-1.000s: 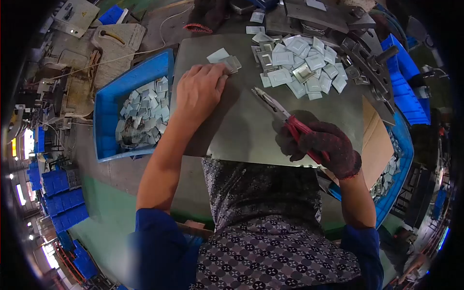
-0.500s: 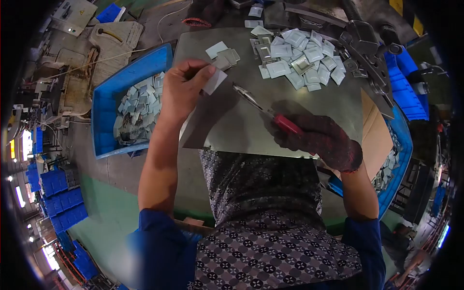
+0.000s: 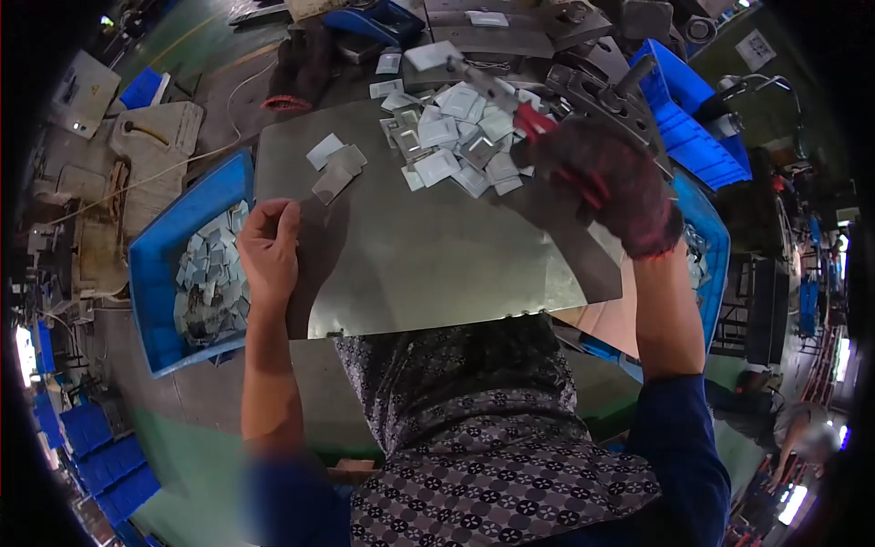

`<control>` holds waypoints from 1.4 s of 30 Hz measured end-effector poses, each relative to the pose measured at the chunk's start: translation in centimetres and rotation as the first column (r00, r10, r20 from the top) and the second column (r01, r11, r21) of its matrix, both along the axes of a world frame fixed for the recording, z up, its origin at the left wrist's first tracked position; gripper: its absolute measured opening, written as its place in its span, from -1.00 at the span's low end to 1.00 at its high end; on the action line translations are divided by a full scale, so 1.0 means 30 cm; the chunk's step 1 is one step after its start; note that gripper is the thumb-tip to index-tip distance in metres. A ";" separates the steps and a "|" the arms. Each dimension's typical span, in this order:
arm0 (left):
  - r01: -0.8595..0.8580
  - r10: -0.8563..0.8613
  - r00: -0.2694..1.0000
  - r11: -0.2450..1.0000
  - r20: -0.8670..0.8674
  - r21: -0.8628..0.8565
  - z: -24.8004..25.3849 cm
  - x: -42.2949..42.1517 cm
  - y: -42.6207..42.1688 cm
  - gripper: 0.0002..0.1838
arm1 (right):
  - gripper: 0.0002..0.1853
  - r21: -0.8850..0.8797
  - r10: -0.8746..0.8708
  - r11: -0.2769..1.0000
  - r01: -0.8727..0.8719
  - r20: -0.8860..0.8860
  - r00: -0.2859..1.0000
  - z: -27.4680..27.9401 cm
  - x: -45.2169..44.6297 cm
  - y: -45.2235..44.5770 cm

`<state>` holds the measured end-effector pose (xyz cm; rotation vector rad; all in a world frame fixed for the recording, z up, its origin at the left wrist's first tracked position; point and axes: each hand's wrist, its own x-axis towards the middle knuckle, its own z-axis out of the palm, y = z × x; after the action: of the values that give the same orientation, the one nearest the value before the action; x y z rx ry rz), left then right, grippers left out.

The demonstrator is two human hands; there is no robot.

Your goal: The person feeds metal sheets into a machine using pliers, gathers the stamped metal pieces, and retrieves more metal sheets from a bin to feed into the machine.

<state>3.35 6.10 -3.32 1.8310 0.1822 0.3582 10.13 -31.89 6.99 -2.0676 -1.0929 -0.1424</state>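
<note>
My bare left hand (image 3: 271, 251) is closed near the table's left edge, thumb against curled fingers, with no piece showing in it. Up and to its right lie a few flat square metal pieces (image 3: 339, 173), overlapping. In a dark red-and-black work glove, my right hand (image 3: 606, 178) is wrapped around red-handled pliers (image 3: 533, 118). A pale square plate (image 3: 432, 56) is at the pliers' tip, seemingly gripped and raised over the far side of the table. Below the pliers sits a heap of pale square metal plates (image 3: 439, 166) with raised centres.
The metal tabletop (image 3: 410, 246) spans the middle. A blue bin (image 3: 150, 310) of square pieces stands left, another blue bin (image 3: 715, 260) right beside cardboard (image 3: 602, 324). A dark glove (image 3: 301, 73) lies at back left. Machine parts (image 3: 583, 82) and a blue crate (image 3: 688, 114) are back right.
My right hand and pliers moved forward over the heap, with a plate now at the tip. The square piece is gone from my left hand, which drew back left. The view shifted.
</note>
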 end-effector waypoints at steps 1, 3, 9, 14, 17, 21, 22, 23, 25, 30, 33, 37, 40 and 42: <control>0.001 0.000 0.999 1.000 0.036 -0.015 -0.005 -0.003 -0.006 -0.84 | -0.71 -0.013 -0.049 0.998 0.058 0.372 0.927 -0.004 0.064 -0.027; 0.011 -0.009 0.997 1.000 0.072 -0.029 -0.006 -0.010 -0.014 -0.85 | -0.72 0.123 -0.096 0.981 0.147 -0.351 0.931 0.065 0.116 -0.045; 0.014 -0.018 0.996 0.999 0.085 0.047 -0.005 -0.016 -0.016 -0.84 | -0.80 0.096 -0.318 0.859 0.502 -0.669 0.672 0.122 0.167 -0.014; 0.018 -0.020 0.996 1.000 0.087 0.018 -0.016 -0.014 -0.011 -0.83 | -0.73 0.203 -0.071 0.837 0.507 -0.880 0.469 0.151 0.019 -0.079; 0.037 -0.038 0.997 0.999 0.074 0.021 -0.027 -0.012 -0.008 -0.83 | -0.76 0.190 -0.195 0.896 0.402 -0.645 0.739 0.084 0.073 -0.066; 0.041 -0.045 0.997 0.998 0.070 0.052 -0.010 -0.016 -0.013 -0.83 | -0.79 0.093 -0.273 0.954 0.284 -0.110 0.956 0.078 0.175 -0.069; 0.044 -0.048 0.996 0.998 0.074 0.052 -0.009 -0.014 -0.013 -0.83 | -0.71 -0.160 -0.173 0.966 0.202 0.179 0.969 0.118 0.200 -0.080; 0.042 -0.046 0.995 0.998 0.083 0.056 -0.012 -0.015 -0.011 -0.84 | -0.60 -0.304 -0.087 0.935 0.182 0.302 0.949 0.122 0.205 -0.087; 0.022 -0.027 0.995 0.999 0.094 0.049 -0.016 -0.020 -0.011 -0.84 | -0.70 -0.189 0.011 0.982 0.027 0.196 0.981 0.094 0.198 -0.118; 0.009 -0.010 1.000 1.000 0.020 0.028 0.001 -0.019 -0.021 -0.84 | -0.85 0.104 0.026 0.994 -0.030 0.041 0.999 0.084 0.107 -0.136; 0.034 -0.036 0.998 0.999 0.059 0.026 -0.015 -0.014 -0.011 -0.83 | -0.76 -0.008 -0.109 0.994 0.109 -0.019 0.994 0.075 0.138 -0.125; 0.031 -0.035 0.996 0.998 0.079 0.051 -0.013 -0.018 -0.012 -0.83 | -0.58 -0.182 -0.266 0.957 0.224 -0.254 0.930 0.063 0.208 -0.066; 0.020 -0.022 0.997 0.999 0.069 0.039 -0.015 -0.022 -0.012 -0.83 | -0.68 0.416 -0.029 0.877 0.239 -0.450 0.892 0.021 0.221 -0.037; 0.033 -0.034 0.996 0.999 0.080 0.020 -0.012 -0.019 -0.015 -0.84 | -0.77 0.349 -0.059 0.880 0.322 -0.592 0.804 0.058 0.211 -0.026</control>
<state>2.77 5.65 -3.69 1.8319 0.0925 0.4108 16.45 -32.66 8.73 -1.6409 -0.4201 0.1202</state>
